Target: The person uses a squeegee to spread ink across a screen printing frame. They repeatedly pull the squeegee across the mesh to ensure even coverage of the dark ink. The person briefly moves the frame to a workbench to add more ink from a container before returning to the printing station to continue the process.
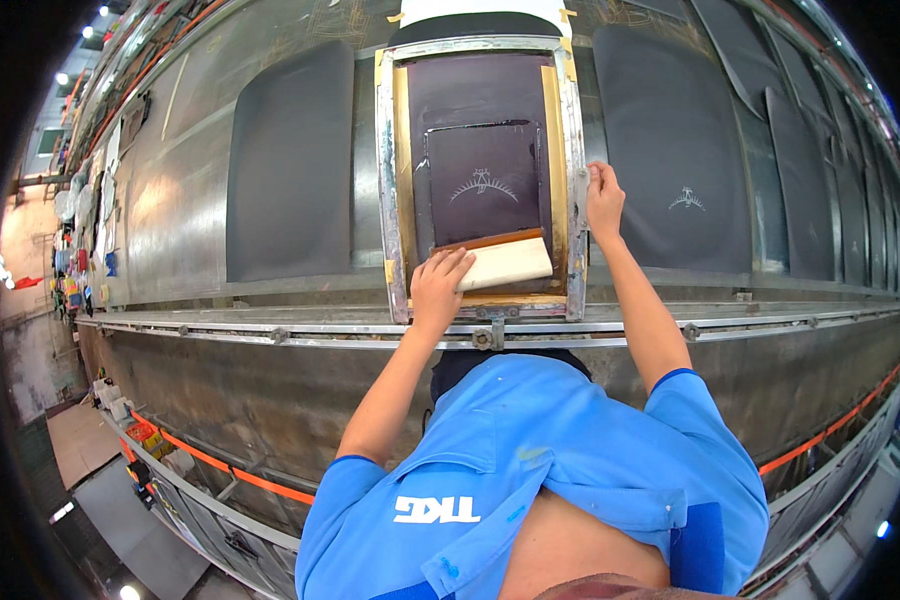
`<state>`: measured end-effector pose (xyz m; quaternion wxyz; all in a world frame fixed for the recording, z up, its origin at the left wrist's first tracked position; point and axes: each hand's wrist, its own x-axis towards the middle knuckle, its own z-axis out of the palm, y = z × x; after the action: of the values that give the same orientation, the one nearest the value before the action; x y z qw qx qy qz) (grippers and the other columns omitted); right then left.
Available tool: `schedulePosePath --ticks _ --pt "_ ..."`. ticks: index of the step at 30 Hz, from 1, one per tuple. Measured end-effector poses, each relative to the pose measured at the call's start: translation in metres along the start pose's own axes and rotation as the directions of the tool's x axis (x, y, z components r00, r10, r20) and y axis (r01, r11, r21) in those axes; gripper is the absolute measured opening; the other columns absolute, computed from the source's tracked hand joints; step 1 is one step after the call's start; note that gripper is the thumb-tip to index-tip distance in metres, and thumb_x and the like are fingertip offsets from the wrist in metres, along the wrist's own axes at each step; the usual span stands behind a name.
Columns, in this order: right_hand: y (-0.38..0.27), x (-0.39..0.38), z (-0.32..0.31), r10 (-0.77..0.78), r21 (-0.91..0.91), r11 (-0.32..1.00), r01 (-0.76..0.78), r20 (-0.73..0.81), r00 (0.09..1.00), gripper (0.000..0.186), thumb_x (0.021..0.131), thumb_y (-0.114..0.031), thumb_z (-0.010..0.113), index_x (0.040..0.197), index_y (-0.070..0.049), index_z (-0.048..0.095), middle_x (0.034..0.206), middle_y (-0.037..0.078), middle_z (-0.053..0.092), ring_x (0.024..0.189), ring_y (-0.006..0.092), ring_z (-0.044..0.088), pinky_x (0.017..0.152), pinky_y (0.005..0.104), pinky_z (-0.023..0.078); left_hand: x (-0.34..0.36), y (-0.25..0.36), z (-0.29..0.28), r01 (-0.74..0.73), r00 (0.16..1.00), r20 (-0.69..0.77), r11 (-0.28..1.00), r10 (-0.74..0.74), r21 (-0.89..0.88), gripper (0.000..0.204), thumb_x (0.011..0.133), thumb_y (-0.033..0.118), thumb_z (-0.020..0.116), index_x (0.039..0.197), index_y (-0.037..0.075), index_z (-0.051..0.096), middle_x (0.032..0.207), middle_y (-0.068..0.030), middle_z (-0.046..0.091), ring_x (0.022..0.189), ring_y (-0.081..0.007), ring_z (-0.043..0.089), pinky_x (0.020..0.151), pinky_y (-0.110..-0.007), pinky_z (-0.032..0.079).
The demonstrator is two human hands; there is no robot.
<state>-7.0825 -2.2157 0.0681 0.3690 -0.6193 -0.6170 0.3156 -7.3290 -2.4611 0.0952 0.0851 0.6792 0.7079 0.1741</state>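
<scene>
Squeegee (500, 262) under left hand (438, 287); right hand (603, 198) grips frame (576, 180).

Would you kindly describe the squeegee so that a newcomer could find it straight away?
Start at the long metal printing table and find the metal-framed screen lying on it at the middle. Inside, at the near end, lies the squeegee under the left hand: the only pale wooden block there, against the dark mesh.

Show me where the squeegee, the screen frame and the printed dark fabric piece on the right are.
squeegee (505, 262), head view, on its pale wooden handle.
screen frame (388, 200), head view, on its left metal bar.
printed dark fabric piece (670, 150), head view, above its pale print.
</scene>
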Motion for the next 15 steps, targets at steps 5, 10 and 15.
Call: schedulePosePath --ticks 5,10,15 --pt "0.028 0.005 0.018 -0.104 -0.053 0.994 0.099 -0.096 0.99 0.026 0.105 -0.028 0.055 0.111 -0.006 0.067 0.071 0.018 0.059 0.06 0.028 0.056 0.063 0.0402 0.046 -0.041 -0.005 -0.005 -0.071 0.994 0.084 0.997 0.071 -0.013 0.064 0.072 -0.001 0.068 0.132 0.021 0.067 0.137 -0.0006 0.065 0.127 -0.0272 0.058 0.107 -0.045 0.044" --pt "0.028 0.008 0.009 0.121 -0.133 0.985 -0.107 0.1 0.988 0.031 0.104 -0.033 0.054 0.119 -0.01 0.069 0.105 0.022 0.07 0.099 0.0439 0.066 0.083 0.0483 0.051 -0.027 -0.011 0.008 -0.089 0.995 0.051 0.996 0.088 0.025 0.056 0.079 -0.001 0.063 0.13 0.02 0.068 0.136 -0.0017 0.065 0.128 -0.0275 0.058 0.107 -0.046 0.044" --pt "-0.018 0.027 -0.018 -0.357 -0.496 0.704 0.508 0.372 0.857 0.039 0.098 -0.041 0.063 0.124 -0.012 0.071 0.131 0.013 0.062 0.12 0.0341 0.058 0.097 0.0439 0.049 0.076 -0.041 0.017 -0.046 0.998 -0.036 0.997 0.048 0.064 0.047 0.083 -0.001 0.06 0.123 0.02 0.072 0.13 -0.0011 0.069 0.122 -0.0256 0.062 0.104 -0.043 0.047"
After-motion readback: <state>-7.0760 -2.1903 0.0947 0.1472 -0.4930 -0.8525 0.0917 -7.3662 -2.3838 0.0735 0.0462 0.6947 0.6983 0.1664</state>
